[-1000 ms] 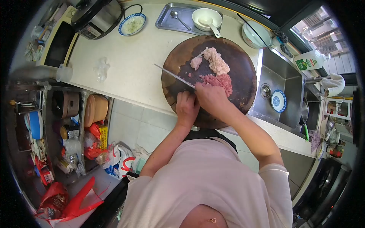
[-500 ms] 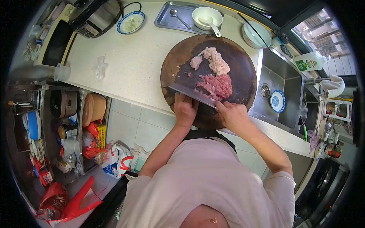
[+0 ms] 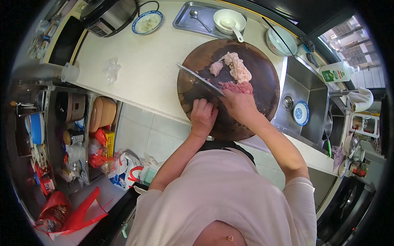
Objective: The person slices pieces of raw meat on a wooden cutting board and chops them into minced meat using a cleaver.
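My right hand [image 3: 238, 104] is wrapped round the handle of a cleaver [image 3: 200, 79]. The blade reaches up and left over the round wooden chopping board [image 3: 254, 123], its tip past the board's left edge. A heap of dark pink minced meat [image 3: 242, 87] lies just beyond my right hand, partly hidden by it. Above this sits a paler mound of minced meat [image 3: 238, 67], with a small pale lump of meat [image 3: 216, 68] to its left. My left hand [image 3: 204, 115] rests near the board's lower left with fingers curled in, holding nothing I can see, apart from the blade.
Behind the board, a metal tray [image 3: 184, 18] holds a spoon and a white bowl [image 3: 223, 16] with a ladle-like spoon. A patterned dish [image 3: 141, 30] stands near the rice cooker [image 3: 108, 18]. To the right is the sink [image 3: 293, 82], with a small plate [image 3: 301, 113] inside.
The cleaver has lifted and swung to a steeper slant, its tip going up and left. My right hand has moved up over the dark mince. My left hand has come off the blade.
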`<state>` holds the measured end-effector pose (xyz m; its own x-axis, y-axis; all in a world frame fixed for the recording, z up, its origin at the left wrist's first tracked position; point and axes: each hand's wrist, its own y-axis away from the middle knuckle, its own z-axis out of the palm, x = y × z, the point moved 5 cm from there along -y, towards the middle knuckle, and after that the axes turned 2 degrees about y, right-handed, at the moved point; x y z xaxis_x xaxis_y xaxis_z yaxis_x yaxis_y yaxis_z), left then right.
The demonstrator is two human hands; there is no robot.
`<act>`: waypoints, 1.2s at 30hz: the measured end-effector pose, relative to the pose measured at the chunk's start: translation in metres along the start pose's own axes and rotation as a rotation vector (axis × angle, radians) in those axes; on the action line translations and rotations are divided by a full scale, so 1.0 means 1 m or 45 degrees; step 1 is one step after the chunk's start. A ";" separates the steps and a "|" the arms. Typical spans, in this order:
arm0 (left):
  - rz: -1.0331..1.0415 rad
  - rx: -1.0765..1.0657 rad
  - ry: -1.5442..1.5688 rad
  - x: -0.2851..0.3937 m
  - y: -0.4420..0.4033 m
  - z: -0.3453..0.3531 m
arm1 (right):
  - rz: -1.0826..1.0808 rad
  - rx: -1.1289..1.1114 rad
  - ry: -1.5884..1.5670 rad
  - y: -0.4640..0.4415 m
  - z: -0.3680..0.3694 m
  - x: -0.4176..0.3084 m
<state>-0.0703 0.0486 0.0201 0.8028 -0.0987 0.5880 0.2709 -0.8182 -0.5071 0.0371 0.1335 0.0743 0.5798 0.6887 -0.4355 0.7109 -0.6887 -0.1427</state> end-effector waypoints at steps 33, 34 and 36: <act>0.052 -0.001 -0.006 0.003 0.000 -0.002 | 0.061 -0.174 0.083 0.063 -0.024 -0.010; 0.070 -0.006 0.004 0.004 -0.002 -0.003 | 0.048 -0.188 0.084 0.066 -0.024 -0.012; 0.051 -0.010 0.028 0.004 -0.001 -0.003 | 0.046 -0.189 0.134 0.074 -0.025 -0.013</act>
<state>-0.0689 0.0475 0.0250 0.8010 -0.1437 0.5811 0.2348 -0.8176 -0.5257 0.0923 0.0798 0.0919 0.6385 0.6896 -0.3417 0.7356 -0.6774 0.0075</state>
